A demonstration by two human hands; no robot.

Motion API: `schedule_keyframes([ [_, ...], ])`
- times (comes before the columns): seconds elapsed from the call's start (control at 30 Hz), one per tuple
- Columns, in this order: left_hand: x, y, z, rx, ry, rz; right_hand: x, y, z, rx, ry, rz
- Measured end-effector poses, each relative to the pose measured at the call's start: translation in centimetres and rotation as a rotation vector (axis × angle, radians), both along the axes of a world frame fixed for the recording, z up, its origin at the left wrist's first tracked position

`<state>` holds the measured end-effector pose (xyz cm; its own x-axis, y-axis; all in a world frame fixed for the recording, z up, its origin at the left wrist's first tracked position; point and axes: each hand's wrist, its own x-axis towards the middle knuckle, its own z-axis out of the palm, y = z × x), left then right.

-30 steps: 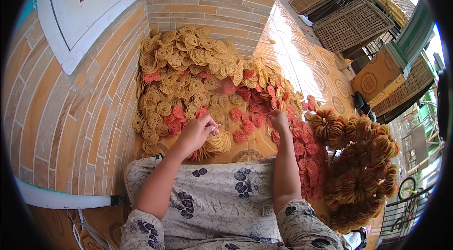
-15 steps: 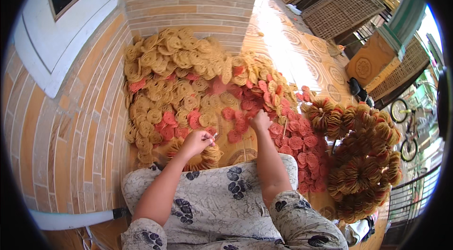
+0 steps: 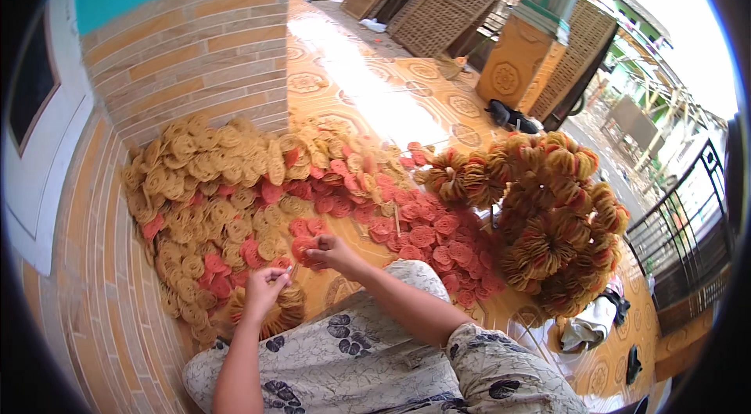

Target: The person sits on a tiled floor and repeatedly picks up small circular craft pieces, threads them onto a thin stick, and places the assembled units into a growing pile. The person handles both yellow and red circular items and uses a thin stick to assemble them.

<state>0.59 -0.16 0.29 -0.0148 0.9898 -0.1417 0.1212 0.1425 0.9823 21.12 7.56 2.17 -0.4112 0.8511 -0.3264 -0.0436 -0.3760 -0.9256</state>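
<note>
**A:** So what's going on with the hands here? Hard to read through the fisheye.

**B:** The person sits on the patterned tile floor [image 3: 407, 113] with legs in floral-print trousers [image 3: 368, 351]. The left hand [image 3: 266, 287] is closed in a pinch on something thin, maybe a stick or string, too small to tell which. Right under that hand sits a stacked bundle of yellow crackers [image 3: 283, 312], just beside the knee.

**A:** And the right one?

**B:** The right hand [image 3: 332, 251] is curled shut around a red round cracker [image 3: 303, 248], held just above the floor. The two hands are near each other, with the cracker between them.

**A:** Where's the rest of the stuff?

**B:** Loose crackers are spread everywhere in front. A big pile of yellow lattice crackers [image 3: 211, 172] lies heaped against the brick wall [image 3: 180, 54] on the person's left, with red ones mixed in. A spread of red crackers [image 3: 422, 230] runs off to the right across the floor. Further right there's a mound of tied cracker bundles [image 3: 547, 218], orange and yellow, fanned out like flowers.

**A:** Anything in the background?

**B:** Woven bamboo racks [image 3: 446, 0] leaning at the back, a green-and-orange pillar [image 3: 532, 31], dark sandals [image 3: 508, 115] by its base, and a crumpled cloth [image 3: 587, 328] on the floor near the bundles.
</note>
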Motion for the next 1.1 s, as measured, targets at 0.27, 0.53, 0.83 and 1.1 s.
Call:
schedule_keyframes([
  [0.27,0.2,-0.5,1.2,0.057,0.165,0.016,-1.6,-1.2,0.4,0.097,0.037,0.11],
  [0.53,0.3,-0.4,1.2,0.07,0.136,0.051,-2.4,-2.0,0.6,0.272,-0.08,0.17],
  [0.83,0.3,-0.3,1.1,0.072,0.112,0.115,-2.8,-3.6,2.7,0.727,-0.378,0.151],
  [1.1,0.1,-0.3,1.1,0.091,0.17,0.101,-2.8,-4.1,3.7,0.925,-0.539,0.196],
])
